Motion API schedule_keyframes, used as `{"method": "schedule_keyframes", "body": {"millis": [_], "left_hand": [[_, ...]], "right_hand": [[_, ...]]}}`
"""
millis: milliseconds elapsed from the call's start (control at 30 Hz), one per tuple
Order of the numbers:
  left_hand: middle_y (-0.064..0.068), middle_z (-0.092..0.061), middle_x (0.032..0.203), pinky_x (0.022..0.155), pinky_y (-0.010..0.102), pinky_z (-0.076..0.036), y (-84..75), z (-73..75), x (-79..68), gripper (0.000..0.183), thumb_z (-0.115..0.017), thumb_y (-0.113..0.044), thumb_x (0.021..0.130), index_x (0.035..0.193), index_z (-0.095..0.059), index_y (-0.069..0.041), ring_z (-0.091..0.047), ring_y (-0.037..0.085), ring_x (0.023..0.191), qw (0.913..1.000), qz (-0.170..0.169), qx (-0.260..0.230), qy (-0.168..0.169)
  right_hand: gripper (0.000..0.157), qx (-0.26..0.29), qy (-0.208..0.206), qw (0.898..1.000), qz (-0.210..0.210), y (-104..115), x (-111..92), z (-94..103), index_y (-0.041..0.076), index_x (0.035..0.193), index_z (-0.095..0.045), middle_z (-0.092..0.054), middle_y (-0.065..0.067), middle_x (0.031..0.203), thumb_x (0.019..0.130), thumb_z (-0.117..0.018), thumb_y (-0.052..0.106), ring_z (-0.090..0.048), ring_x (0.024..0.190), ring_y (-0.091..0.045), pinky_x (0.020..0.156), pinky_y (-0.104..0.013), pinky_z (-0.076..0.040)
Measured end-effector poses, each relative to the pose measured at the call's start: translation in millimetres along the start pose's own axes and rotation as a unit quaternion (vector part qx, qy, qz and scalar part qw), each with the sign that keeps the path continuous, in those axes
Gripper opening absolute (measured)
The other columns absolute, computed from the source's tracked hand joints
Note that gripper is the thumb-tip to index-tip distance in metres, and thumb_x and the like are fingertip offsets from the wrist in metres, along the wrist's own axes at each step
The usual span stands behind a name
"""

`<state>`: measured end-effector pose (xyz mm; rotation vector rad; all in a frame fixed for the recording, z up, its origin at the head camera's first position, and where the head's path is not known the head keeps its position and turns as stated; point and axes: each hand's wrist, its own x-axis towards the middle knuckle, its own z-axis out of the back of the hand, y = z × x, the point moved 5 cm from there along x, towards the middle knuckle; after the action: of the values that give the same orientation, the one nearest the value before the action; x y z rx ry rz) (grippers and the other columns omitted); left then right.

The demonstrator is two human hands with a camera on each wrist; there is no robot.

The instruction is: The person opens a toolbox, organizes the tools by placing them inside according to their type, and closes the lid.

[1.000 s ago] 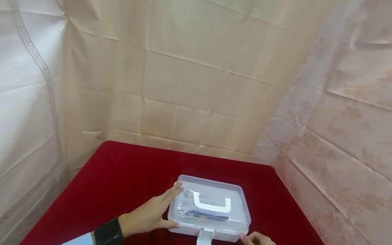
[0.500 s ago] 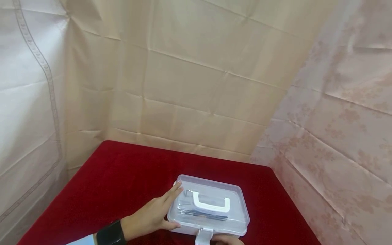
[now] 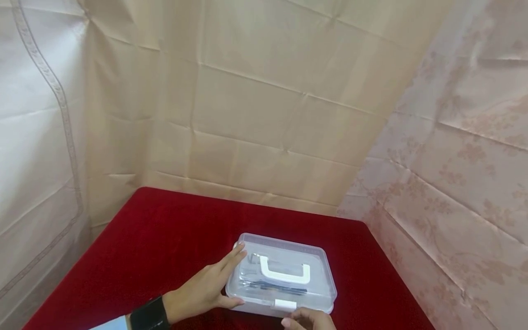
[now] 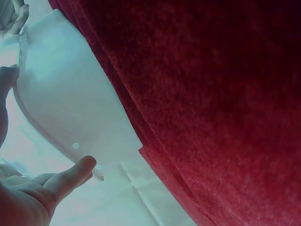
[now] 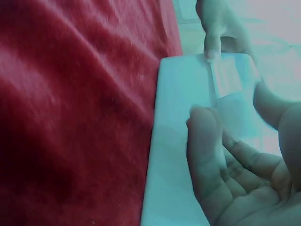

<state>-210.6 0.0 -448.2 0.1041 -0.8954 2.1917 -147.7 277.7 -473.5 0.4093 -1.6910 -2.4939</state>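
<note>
A clear plastic storage box [image 3: 297, 254] with its lid down stands near the front of the table. A white carry handle [image 3: 284, 276] lies on the lid, and thin dark-handled tools show through it. My left hand [image 3: 208, 288] rests on the box's left end, fingers straight and spread along the lid edge, thumb at the front corner. On the front, the white latch [image 3: 285, 305] lies up against the lid rim. Just below it is my right hand [image 3: 309, 318], its fingers bent; in the right wrist view the index fingertip [image 5: 204, 117] is beside the latch, thumb apart.
Red velvet cloth [image 3: 173, 233] covers the table. Beige sheeting [image 3: 255, 114] hangs behind it, with a pale patterned sheet [image 3: 462, 183] on the right and a white one [image 3: 41, 151] on the left. The left wrist wears a black band [image 3: 149, 315].
My right hand has moved left from the front right corner to the latch. The latch, hanging down before, is now flipped up against the lid. The left hand stays put.
</note>
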Motion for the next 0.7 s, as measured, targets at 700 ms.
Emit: {"method": "schedule_keyframes", "body": {"millis": [700], "left_hand": [[0.001, -0.019, 0.17, 0.101, 0.036, -0.048, 2.2, 2.6, -1.7, 0.105, -0.078, -0.058, 0.084, 0.164, -0.022, -0.021, -0.053, 0.024, 0.132, 0.9997, -0.013, 0.004, -0.018]], "right_hand": [[0.026, -0.366, -0.312, 0.757, 0.444, 51, -18, -9.8, 0.024, 0.098, -0.076, -0.057, 0.011, 0.082, 0.095, -0.069, 0.048, -0.04, 0.056, 0.007, 0.05, -0.005, -0.034]]}}
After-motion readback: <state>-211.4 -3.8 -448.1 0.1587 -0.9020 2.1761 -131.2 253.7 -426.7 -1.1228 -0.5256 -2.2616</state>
